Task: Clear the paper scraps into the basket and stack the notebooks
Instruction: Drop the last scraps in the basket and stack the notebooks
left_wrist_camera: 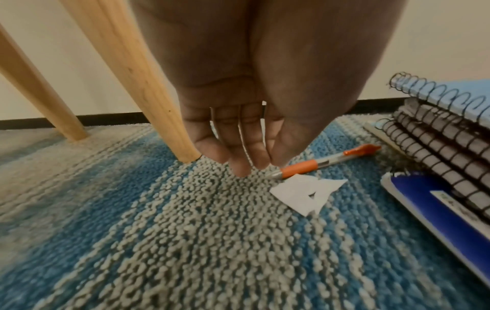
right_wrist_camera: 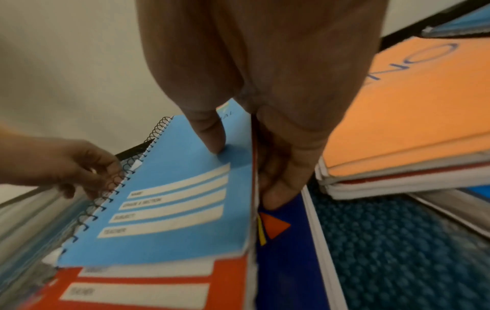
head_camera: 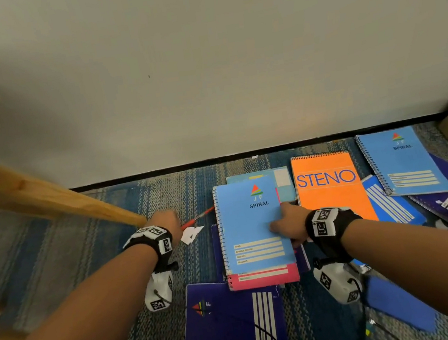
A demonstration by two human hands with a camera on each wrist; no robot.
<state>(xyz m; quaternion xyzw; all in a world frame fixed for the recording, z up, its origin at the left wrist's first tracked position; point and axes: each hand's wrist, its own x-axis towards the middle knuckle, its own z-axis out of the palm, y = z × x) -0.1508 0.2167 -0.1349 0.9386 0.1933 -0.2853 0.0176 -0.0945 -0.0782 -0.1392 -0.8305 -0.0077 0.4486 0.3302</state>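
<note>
A light blue SPIRAL notebook (head_camera: 249,224) (right_wrist_camera: 172,199) tops a small stack over a pink notebook (head_camera: 264,278) (right_wrist_camera: 148,287). My right hand (head_camera: 285,226) grips the stack's right edge, thumb (right_wrist_camera: 212,134) on the blue cover and fingers (right_wrist_camera: 281,184) tucked along the side. My left hand (head_camera: 168,221) (left_wrist_camera: 261,163) hangs just above the carpet with relaxed fingers, holding nothing. A white paper scrap (head_camera: 191,234) (left_wrist_camera: 307,193) lies just right of it. No basket is in view.
An orange pen (head_camera: 198,218) (left_wrist_camera: 326,162) lies by the scrap. Scattered on the carpet are an orange STENO pad (head_camera: 332,192) (right_wrist_camera: 411,109), another light blue spiral notebook (head_camera: 403,164) and dark blue notebooks (head_camera: 230,324). A wooden leg (head_camera: 48,200) (left_wrist_camera: 132,79) slants beside my left hand.
</note>
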